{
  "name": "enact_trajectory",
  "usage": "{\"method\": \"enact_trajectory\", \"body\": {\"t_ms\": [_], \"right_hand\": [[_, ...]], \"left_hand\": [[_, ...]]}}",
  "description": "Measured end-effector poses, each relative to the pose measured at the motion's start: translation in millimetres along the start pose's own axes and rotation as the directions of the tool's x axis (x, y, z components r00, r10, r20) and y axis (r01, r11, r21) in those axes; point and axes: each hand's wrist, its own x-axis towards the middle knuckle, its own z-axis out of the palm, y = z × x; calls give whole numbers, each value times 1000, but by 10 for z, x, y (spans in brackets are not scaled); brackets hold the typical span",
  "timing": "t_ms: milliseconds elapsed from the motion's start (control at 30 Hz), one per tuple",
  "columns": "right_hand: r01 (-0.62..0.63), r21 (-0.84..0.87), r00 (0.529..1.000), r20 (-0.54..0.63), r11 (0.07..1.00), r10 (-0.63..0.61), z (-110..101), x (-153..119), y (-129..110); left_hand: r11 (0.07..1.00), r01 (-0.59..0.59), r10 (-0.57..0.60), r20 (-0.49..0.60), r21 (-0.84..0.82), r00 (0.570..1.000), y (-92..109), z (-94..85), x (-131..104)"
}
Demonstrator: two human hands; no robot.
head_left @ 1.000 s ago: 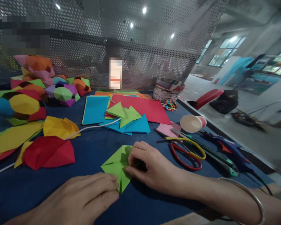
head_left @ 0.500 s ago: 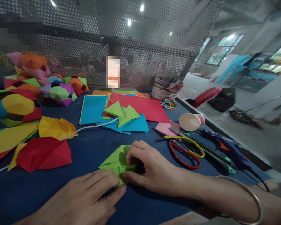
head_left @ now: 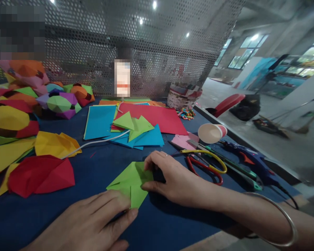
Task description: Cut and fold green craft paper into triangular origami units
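Observation:
A folded sheet of light green paper [head_left: 133, 174] lies on the dark blue tabletop in front of me, with creases and a flap across its middle. My left hand [head_left: 94, 216] holds it down at the lower left, fingers on top and thumb along the near edge. At its right side, my right hand [head_left: 170, 177] grips the edge with fingers curled at the upper corner and thumb lower down. Beyond them, two folded green pieces [head_left: 136, 125] rest on blue paper [head_left: 150, 136] and red paper [head_left: 157, 116].
To the right lie scissors [head_left: 221, 164] with yellow and red handles, a green cutter [head_left: 232, 165], a blue glue gun [head_left: 253, 162] and a tipped paper cup [head_left: 211, 133]. Left are red folded paper [head_left: 42, 176] and colourful paper balls [head_left: 62, 104]. A white cable [head_left: 94, 142] crosses the table.
My right thumb and fingers have shifted outward to the paper's right edge, uncovering its middle. My left hand stays on the lower left. The view has shifted slightly.

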Motion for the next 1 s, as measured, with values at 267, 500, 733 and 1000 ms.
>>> {"method": "enact_trajectory", "body": {"t_ms": [267,500,733,1000], "right_hand": [[65,38,987,-148,997,-59,67,89,237],[51,134,989,-145,990,-31,80,119,187],[49,360,992,-126,932,-3,-1,81,123],[52,373,996,-88,927,-21,-32,72,128]], "left_hand": [[1000,22,-23,-31,-14,999,12,12,11],[999,20,-21,-37,-29,999,1,21,-40],[1000,4,-6,-107,-21,994,23,-37,9],[1000,-18,16,-78,-17,997,-5,-35,-6]]}}
